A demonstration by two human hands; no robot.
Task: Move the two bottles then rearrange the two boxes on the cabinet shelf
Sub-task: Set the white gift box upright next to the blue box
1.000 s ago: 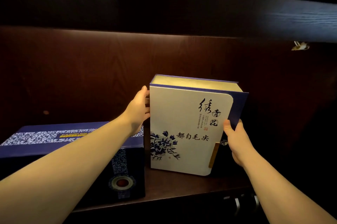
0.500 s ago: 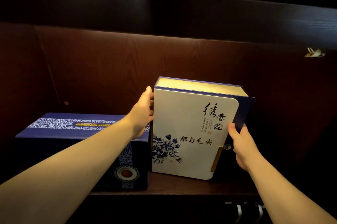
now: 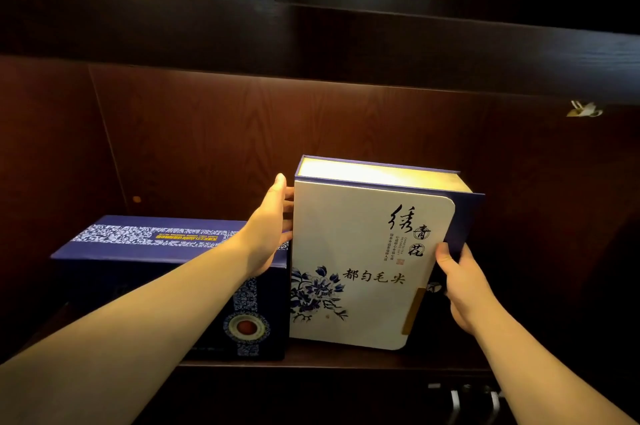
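Observation:
A tall white box [image 3: 360, 262] with blue flowers and black characters stands upright on the dark cabinet shelf [image 3: 346, 360]. My left hand [image 3: 270, 234] presses flat against its left side, and my right hand [image 3: 460, 282] grips its right edge by the blue spine. A low dark blue box [image 3: 145, 251] with a white patterned band lies to the left, touching the white box. No bottles are in view.
The shelf's wooden back panel [image 3: 242, 147] rises behind the boxes, and the shelf above [image 3: 311, 37] hangs close overhead. A small pale fitting [image 3: 585, 109] sticks out at the upper right. Metal handles [image 3: 464, 400] show below the shelf edge.
The view has shifted left, so more of the blue box shows. Both hands stay on the white box, which now stands a little closer to the blue box.

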